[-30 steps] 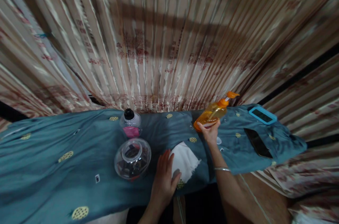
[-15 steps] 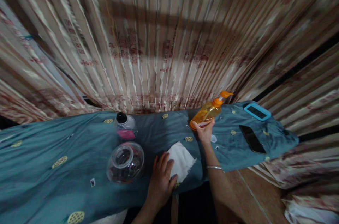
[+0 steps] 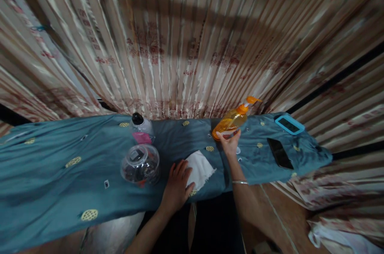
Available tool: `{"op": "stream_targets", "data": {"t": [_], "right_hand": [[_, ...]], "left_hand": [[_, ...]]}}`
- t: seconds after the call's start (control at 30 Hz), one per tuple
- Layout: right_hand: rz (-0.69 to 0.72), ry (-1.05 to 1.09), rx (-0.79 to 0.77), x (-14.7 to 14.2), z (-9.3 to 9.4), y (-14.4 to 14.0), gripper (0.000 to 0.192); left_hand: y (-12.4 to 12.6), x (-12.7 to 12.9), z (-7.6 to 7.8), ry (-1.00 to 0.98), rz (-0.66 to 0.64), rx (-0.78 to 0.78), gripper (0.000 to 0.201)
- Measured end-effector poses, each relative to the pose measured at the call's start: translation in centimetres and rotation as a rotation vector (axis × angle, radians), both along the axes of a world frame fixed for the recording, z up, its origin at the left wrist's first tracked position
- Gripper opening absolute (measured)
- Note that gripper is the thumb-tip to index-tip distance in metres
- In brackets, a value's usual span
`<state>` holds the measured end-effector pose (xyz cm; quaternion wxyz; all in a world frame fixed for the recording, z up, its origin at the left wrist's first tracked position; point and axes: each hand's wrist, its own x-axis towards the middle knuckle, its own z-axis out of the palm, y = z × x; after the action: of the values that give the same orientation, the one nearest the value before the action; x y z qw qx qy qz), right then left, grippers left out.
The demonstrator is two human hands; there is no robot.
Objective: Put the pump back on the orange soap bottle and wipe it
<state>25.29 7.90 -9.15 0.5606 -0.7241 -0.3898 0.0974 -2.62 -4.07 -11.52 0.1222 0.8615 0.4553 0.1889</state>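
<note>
Two bare hands show in the head view, both over the patterned teal cover [image 3: 100, 158] of a long, narrow table. The right hand [image 3: 230, 144] clasps an orange pump bottle [image 3: 231, 121] low on its body, thumb on one side and fingers on the other. The bottle is near the table's far edge, right of its middle, leaning with its pump toward the right; whether its base touches the cover I cannot tell.

The left hand [image 3: 177, 184] lies by the near edge, fingers slightly spread and thumb apart, over the left side of a white cloth [image 3: 200, 170]. It pinches nothing that I can see; how hard it presses is not shown.

Left of that hand, toward the near edge, stands a clear jar [image 3: 139, 166]; behind it, by the far edge, is a black-capped bottle [image 3: 142, 129]. Toward the right end lie a dark phone [image 3: 280, 153] and, nearer the far right corner, a blue-framed device [image 3: 289, 124].

The step in hand looks like handling the pump bottle while the other hand rests at the cloth. Any shift of the bottle would call for a firm low hold and care with its lean.
</note>
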Motion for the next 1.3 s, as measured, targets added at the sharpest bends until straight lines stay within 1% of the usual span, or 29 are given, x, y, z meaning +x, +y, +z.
{"op": "stream_targets", "data": {"t": [0.07, 0.1, 0.13, 0.17, 0.27, 0.3, 0.37, 0.43, 0.5, 0.6, 0.63, 0.7, 0.77, 0.83, 0.87, 0.9, 0.93, 1.0, 1.03, 1.07, 1.13, 1.17, 1.23, 1.3], "right_hand": [[-0.018, -0.018, -0.045, -0.6, 0.0, -1.6, 0.154], [0.001, -0.038, -0.065, -1.3, 0.0, -2.6, 0.150], [0.054, -0.066, -0.081, -2.2, -0.1, -3.7, 0.140], [0.135, -0.101, -0.091, -3.3, -0.3, -4.8, 0.129], [0.338, -0.181, -0.161, -7.4, -1.2, -7.8, 0.102], [0.383, -0.200, -0.180, -8.7, -1.6, -8.5, 0.093], [0.435, -0.221, -0.209, -10.9, -2.2, -9.4, 0.082], [0.465, -0.213, -0.206, -12.0, -2.3, -10.0, 0.074], [0.479, -0.178, -0.202, -12.4, -1.7, -10.7, 0.065], [0.542, -0.101, -0.233, -12.3, 0.4, -12.1, 0.048], [0.567, -0.077, -0.243, -12.3, 1.2, -12.6, 0.043], [0.600, -0.024, -0.227, -12.4, 2.7, -13.4, 0.040], [0.594, 0.081, -0.181, -12.2, 3.7, -13.5, 0.038], [0.551, 0.132, -0.154, -11.6, 3.9, -13.1, 0.041], [0.532, 0.144, -0.155, -11.1, 3.8, -12.7, 0.043], [0.509, 0.142, -0.162, -10.5, 3.5, -12.3, 0.045], [0.468, 0.122, -0.174, -9.9, 3.1, -12.0, 0.050], [0.389, 0.021, -0.175, -8.9, 2.3, -11.5, 0.075], [0.355, -0.069, -0.146, -8.6, 1.8, -11.4, 0.081], [0.342, -0.184, -0.118, -8.5, 1.4, -11.3, 0.081], [0.388, -0.425, -0.091, -8.7, 0.4, -11.1, 0.069], [0.447, -0.526, -0.104, -8.9, 0.0, -10.9, 0.064], [0.582, -0.635, -0.149, -9.5, -0.9, -10.5, 0.056], [0.665, -0.683, -0.192, -9.9, -1.4, -10.1, 0.051]], "left_hand": [[0.0, 0.0, 0.2, -0.003, 0.004, -0.006, 0.041], [0.0, 0.1, 0.2, -0.006, 0.005, -0.009, 0.041], [0.0, 0.1, 0.3, -0.010, 0.008, -0.010, 0.041], [0.0, 0.1, 0.2, -0.015, 0.009, -0.010, 0.041], [0.1, -0.1, -0.3, -0.044, 0.007, -0.013, 0.041], [0.1, -0.1, -0.6, -0.063, 0.003, -0.015, 0.043], [0.4, -0.3, -1.4, -0.128, 0.010, -0.024, 0.051], [0.7, -0.5, -2.4, -0.238, 0.065, -0.049, 0.060], [1.0, -0.6, -3.1, -0.368, 0.151, -0.089, 0.060], [1.4, -0.6, -3.5, -0.526, 0.190, -0.150, 0.061], [1.5, -0.7, -3.4, -0.565, 0.196, -0.173, 0.062], [1.7, -0.7, -3.0, -0.630, 0.223, -0.237, 0.063], [1.9, -0.9, -2.2, -0.680, 0.254, -0.334, 0.062], [2.3, -1.0, -1.3, -0.733, 0.273, -0.420, 0.059], [2.5, -1.1, -0.9, -0.766, 0.291, -0.431, 0.059], [2.7, -1.2, -0.6, -0.799, 0.305, -0.417, 0.060], [2.9, -1.2, -0.3, -0.816, 0.309, -0.369, 0.062], [3.2, -1.2, -0.1, -0.775, 0.295, -0.202, 0.065], [3.3, -1.0, -0.1, -0.720, 0.272, -0.113, 0.063], [3.3, -0.8, -0.1, -0.648, 0.236, -0.040, 0.058], [3.0, 0.0, -0.4, -0.483, 0.124, 0.022, 0.048], [2.8, 0.4, -0.6, -0.396, 0.050, 0.012, 0.045], [2.3, 1.3, -1.0, -0.220, -0.070, -0.045, 0.044], [2.0, 1.6, -1.4, -0.105, -0.105, -0.072, 0.052]]}}
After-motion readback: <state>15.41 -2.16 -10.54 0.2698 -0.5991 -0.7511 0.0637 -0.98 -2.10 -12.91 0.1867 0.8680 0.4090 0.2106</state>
